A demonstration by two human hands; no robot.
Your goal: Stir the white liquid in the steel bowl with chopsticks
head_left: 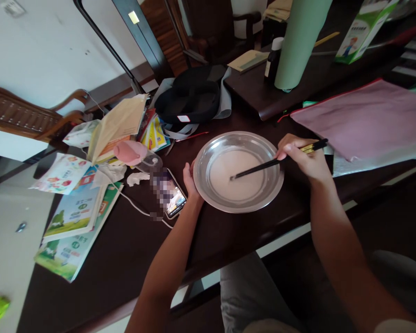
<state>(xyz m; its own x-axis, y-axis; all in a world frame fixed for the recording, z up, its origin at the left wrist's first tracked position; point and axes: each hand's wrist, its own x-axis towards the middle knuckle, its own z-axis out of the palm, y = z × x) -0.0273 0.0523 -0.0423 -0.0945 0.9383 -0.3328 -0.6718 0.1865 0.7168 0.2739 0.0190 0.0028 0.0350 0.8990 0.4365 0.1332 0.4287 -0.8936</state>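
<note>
A shiny metal bowl [201,185] stands on the dark table, with a milky white liquid [241,173] in its bottom. My left hand [191,179] is at the bowl's left side, gripping its rim; part of the fingers is hidden behind the metal. Over the bowl's right edge, my right hand [300,155] is closed round a pair of black chopsticks [260,167] with gold-patterned upper ends. Their tips dip into the liquid near the middle of the bowl. Close to my left wrist lies a phone [175,196] with its screen lit.
Booklets [72,212], tissue packs and a pink-lidded bottle [130,152] lie to the left, with a white cable near the phone. Behind the bowl sits an open black case [189,99]. A pink zip pouch [364,120] and a tall green cylinder [300,46] are at the right.
</note>
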